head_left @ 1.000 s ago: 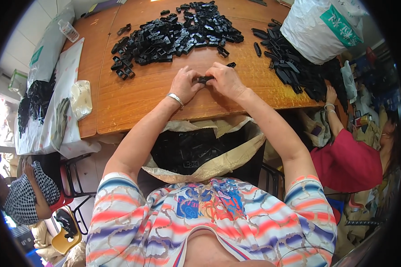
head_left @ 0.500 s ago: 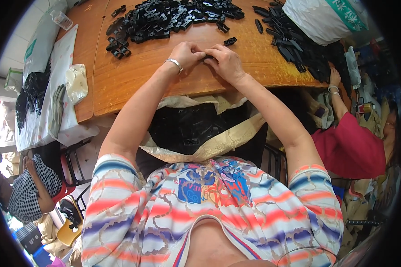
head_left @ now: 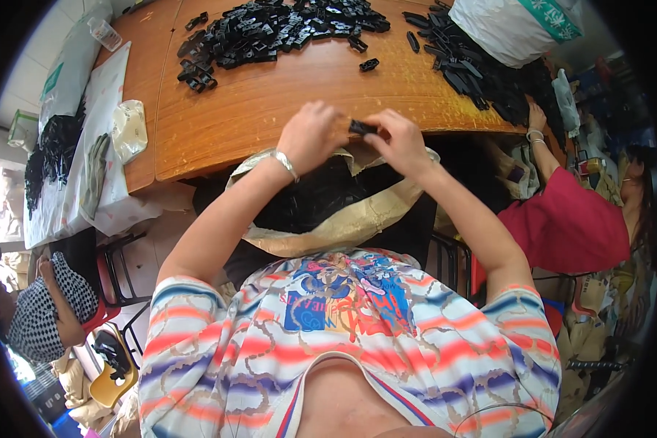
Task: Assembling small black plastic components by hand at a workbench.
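Observation:
A small black plastic part is pinched in the fingers of my right hand, just over the table's near edge. My left hand, slightly blurred, is closed with its fingertips at the left end of the same part. Below both hands an open woven sack rests at my lap, with black pieces inside it. On the table a single black part lies beyond my hands, in front of a large heap of similar black parts.
To the right lies a pile of long black pieces beside a white bag; a co-worker's hand reaches there. On the left are a clear packet, a grey glove and another seated person.
Both hands have drawn back toward me, from over the table to its near edge above the sack. The black part, mostly hidden before, now shows between them.

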The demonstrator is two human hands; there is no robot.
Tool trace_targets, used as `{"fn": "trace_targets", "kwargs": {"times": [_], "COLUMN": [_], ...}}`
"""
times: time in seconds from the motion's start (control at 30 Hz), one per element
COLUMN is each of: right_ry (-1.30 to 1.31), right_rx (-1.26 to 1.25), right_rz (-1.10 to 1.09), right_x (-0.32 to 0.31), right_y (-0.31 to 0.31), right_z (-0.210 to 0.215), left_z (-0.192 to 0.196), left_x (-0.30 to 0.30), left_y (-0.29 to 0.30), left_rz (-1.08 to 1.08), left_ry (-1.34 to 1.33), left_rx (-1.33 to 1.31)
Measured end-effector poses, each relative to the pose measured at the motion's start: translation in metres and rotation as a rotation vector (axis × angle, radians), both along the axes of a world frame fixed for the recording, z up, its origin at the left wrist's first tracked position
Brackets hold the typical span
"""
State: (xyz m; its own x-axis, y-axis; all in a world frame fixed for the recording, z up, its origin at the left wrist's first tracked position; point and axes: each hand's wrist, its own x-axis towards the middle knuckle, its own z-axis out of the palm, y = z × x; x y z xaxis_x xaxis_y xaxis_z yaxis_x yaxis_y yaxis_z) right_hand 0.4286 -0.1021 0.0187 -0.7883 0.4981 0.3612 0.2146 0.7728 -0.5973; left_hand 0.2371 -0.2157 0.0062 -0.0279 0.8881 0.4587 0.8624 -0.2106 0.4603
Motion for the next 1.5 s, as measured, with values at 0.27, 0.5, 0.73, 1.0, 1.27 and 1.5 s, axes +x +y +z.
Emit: {"fn": "trace_targets", "kwargs": {"times": [0.27,0.5,0.73,1.0,1.27,1.5], "right_ry": [-0.669,-1.187,-0.270,-0.514,-0.755,-0.761], "right_rx": [-0.132,0.170,0.303,0.209,0.285,0.303], "right_rz": [-0.021,0.292,0.414,0.292,0.182,0.352], "right_x": [0.058,0.041,-0.031,0.005,0.051,0.068], "right_y": [-0.070,-0.074,-0.115,-0.076,-0.037,-0.079], "right_z": [-0.048,-0.039,-0.048,-0.061,-0.049,-0.053], "left_z": [-0.023,-0.018,-0.006,-0.010,0.002,-0.011], "left_x": [0.022,0.008,0.001,-0.011,0.007,0.057], "left_y": [-0.008,-0.001,-0.005,-0.012,-0.023,-0.112], "left_rz": [-0.124,0.099,0.272,0.246,0.148,-0.196], "left_ry": [0.515,0.253,-0.064,-0.089,0.075,0.123], "left_rx": [-0.096,-0.091,-0.267,-0.289,-0.177,-0.657]}}
